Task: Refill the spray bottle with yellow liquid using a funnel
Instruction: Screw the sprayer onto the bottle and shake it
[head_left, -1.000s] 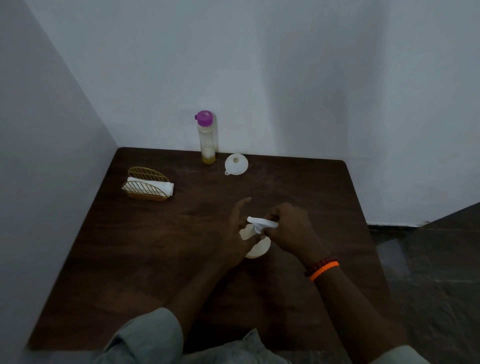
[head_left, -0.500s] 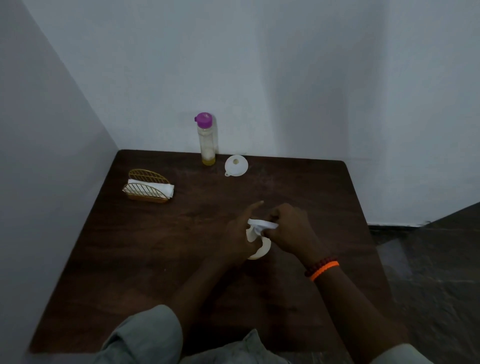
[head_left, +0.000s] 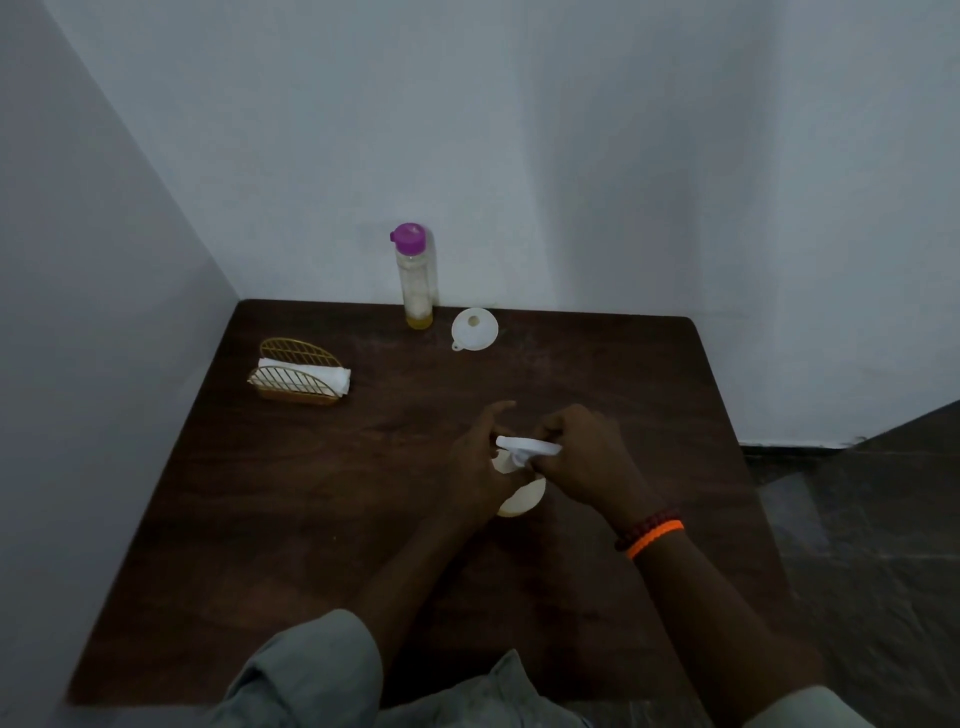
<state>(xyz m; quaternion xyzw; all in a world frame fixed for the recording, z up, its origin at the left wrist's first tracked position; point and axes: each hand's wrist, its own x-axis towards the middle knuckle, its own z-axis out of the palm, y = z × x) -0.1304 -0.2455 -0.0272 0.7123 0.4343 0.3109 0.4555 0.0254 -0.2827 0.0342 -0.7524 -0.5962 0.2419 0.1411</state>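
Note:
A small pale spray bottle (head_left: 522, 500) stands mid-table between both hands. My left hand (head_left: 480, 467) wraps its body from the left, forefinger raised. My right hand (head_left: 582, 457) grips the white spray head (head_left: 527, 446) on top of it. A white funnel (head_left: 474, 328) lies mouth-up near the back edge. Just left of the funnel stands a tall clear bottle (head_left: 414, 280) with a purple cap and a little yellow liquid at its bottom. Most of the spray bottle is hidden by my fingers.
A gold wire holder with white napkins (head_left: 298, 378) sits at the left of the dark wooden table (head_left: 322, 519). White walls close in behind and on the left. The table's right edge drops to a dark tiled floor.
My hands stay on the spray bottle and shift only slightly. My left forefinger has changed its angle, and the spray head has turned a little in my right hand.

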